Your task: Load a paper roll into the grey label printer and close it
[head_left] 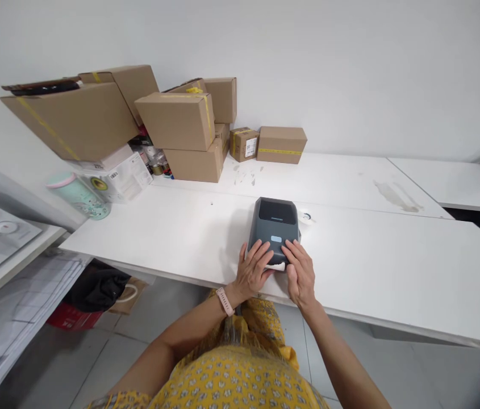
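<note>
A dark grey device (275, 227) with a black top panel and a small light button sits on the white table (371, 255). My left hand (253, 270) rests on its near left corner, fingers spread over the top. On the near right corner lies my right hand (301, 271), its fingers bent over the edge and its thumb lower down. Between my hands, a bit of white paper (276, 266) shows at the device's near edge. Another white piece (307, 216) with a dark ring mark lies behind its right side.
Cardboard boxes (175, 122) are stacked at the back left, with two smaller ones (281, 145) beside them. A mint tumbler (82, 196) and a white box (122, 176) stand at the left end. The table's front edge runs close to my body.
</note>
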{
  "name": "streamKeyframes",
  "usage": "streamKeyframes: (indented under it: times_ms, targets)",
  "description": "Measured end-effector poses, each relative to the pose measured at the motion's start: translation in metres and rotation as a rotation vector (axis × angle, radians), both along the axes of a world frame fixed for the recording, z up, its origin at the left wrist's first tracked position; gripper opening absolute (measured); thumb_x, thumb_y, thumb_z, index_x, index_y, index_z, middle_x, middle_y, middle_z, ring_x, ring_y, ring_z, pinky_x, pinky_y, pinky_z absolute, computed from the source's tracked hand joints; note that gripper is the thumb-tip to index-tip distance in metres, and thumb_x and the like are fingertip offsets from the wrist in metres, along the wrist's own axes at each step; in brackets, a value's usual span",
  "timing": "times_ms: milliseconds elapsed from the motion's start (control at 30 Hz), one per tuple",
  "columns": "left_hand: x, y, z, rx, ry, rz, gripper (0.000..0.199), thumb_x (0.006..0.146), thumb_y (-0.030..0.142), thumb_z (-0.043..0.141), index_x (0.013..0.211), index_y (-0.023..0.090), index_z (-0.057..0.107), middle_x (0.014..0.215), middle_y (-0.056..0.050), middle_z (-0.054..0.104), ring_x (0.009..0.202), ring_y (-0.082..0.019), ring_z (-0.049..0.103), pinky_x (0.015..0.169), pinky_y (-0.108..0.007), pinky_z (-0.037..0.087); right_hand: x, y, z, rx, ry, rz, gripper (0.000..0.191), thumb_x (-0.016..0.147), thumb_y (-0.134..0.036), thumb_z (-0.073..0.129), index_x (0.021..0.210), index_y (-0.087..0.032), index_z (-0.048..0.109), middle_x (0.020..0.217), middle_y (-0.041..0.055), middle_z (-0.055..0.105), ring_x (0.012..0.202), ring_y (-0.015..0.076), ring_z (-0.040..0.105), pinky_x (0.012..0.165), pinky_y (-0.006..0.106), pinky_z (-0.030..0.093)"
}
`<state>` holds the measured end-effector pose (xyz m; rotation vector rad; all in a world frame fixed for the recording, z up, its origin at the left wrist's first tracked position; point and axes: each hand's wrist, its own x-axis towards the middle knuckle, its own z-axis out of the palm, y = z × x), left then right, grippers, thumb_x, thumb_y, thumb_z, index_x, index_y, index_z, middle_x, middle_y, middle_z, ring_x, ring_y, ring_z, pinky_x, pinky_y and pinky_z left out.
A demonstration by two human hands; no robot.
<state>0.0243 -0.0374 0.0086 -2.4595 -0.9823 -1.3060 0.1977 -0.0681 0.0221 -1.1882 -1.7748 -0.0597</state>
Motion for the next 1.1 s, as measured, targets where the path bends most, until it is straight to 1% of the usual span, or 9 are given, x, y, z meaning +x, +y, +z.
streamKeyframes:
  times_ms: [133,400,567,667,733,833,967,1033,1100]
  targets:
    - [-0.004,0.009,0.0,-0.027,0.008,-0.048,0.054,0.097,0.041,0.049,0.142,0.015,0.036,0.134,-0.015,0.061,0.141,-0.025,0.04,0.116,-0.054,0.032,-0.005,0.003,-0.006,0.038,0.076,-0.026,0.051,0.096,-0.019,0.032,0.144,-0.03,0.047,0.144,0.0058,0.054,0.138,0.0285,0.043,0.111,0.058,0.04]
    - [0.004,0.016,-0.018,-0.001,-0.033,-0.026,0.041,0.094,0.028,0.047,0.134,0.02,0.047,0.127,-0.011,0.066,0.136,-0.024,0.046,0.117,-0.051,0.028,-0.015,0.013,-0.021,0.178,0.202,-0.07,0.05,0.095,-0.018,0.031,0.137,-0.027,0.055,0.136,0.0067,0.06,0.132,0.0307,0.05,0.108,0.062,0.041]
    - [-0.008,0.008,0.01,-0.102,-0.063,-0.13,0.044,0.091,0.032,0.056,0.133,0.019,0.05,0.13,-0.011,0.063,0.136,-0.024,0.044,0.117,-0.048,0.028,-0.013,0.008,-0.008,0.104,0.24,-0.013,0.044,0.096,-0.018,0.035,0.132,-0.022,0.06,0.134,0.0084,0.062,0.133,0.0301,0.049,0.108,0.061,0.04]
    - [-0.024,-0.015,0.033,-0.393,-0.203,-0.241,0.043,0.088,0.041,0.057,0.123,0.016,0.058,0.132,-0.014,0.06,0.131,-0.029,0.047,0.109,-0.047,0.038,-0.012,0.001,0.006,0.004,0.297,-0.006,0.042,0.1,-0.022,0.031,0.126,-0.021,0.064,0.13,0.0093,0.064,0.132,0.0282,0.05,0.108,0.059,0.04]
    - [-0.03,-0.03,0.04,-0.664,-0.472,-0.136,0.031,0.092,0.041,0.05,0.099,0.016,0.066,0.11,-0.012,0.067,0.109,-0.025,0.059,0.095,-0.04,0.046,-0.013,-0.002,0.013,-0.047,0.364,-0.019,0.044,0.101,-0.025,0.027,0.122,-0.02,0.066,0.126,0.0096,0.066,0.131,0.0271,0.051,0.108,0.058,0.04]
    - [-0.026,-0.035,0.04,-1.27,-0.804,-0.095,0.045,0.091,0.053,0.047,0.078,0.015,0.067,0.076,-0.006,0.064,0.07,-0.016,0.059,0.066,-0.029,0.047,-0.017,-0.004,0.018,-0.069,0.437,-0.033,0.045,0.102,-0.029,0.026,0.119,-0.021,0.067,0.124,0.0092,0.067,0.13,0.0263,0.052,0.109,0.057,0.039]
    - [-0.012,-0.02,0.04,-1.989,-0.899,-0.292,0.046,0.078,0.055,0.059,0.081,0.011,0.07,0.067,-0.003,0.06,0.051,-0.01,0.051,0.05,-0.024,0.038,-0.018,-0.004,0.017,-0.089,0.454,-0.041,0.045,0.102,-0.031,0.027,0.116,-0.021,0.068,0.124,0.0089,0.067,0.13,0.0255,0.052,0.11,0.056,0.038]
    - [-0.007,-0.014,0.042,-2.085,-0.874,-0.335,0.039,0.071,0.048,0.066,0.081,0.01,0.07,0.067,-0.002,0.06,0.051,-0.009,0.051,0.049,-0.023,0.037,-0.017,-0.004,0.017,-0.096,0.455,-0.034,0.045,0.102,-0.031,0.027,0.117,-0.02,0.068,0.125,0.009,0.067,0.13,0.0249,0.051,0.11,0.055,0.038]
    - [-0.003,-0.014,0.043,-2.021,-0.874,-0.305,0.035,0.065,0.043,0.072,0.078,0.01,0.068,0.067,-0.002,0.061,0.051,-0.009,0.051,0.048,-0.023,0.037,-0.016,-0.004,0.018,-0.095,0.456,-0.021,0.044,0.102,-0.03,0.028,0.117,-0.02,0.068,0.125,0.0092,0.067,0.131,0.0244,0.051,0.111,0.055,0.038]
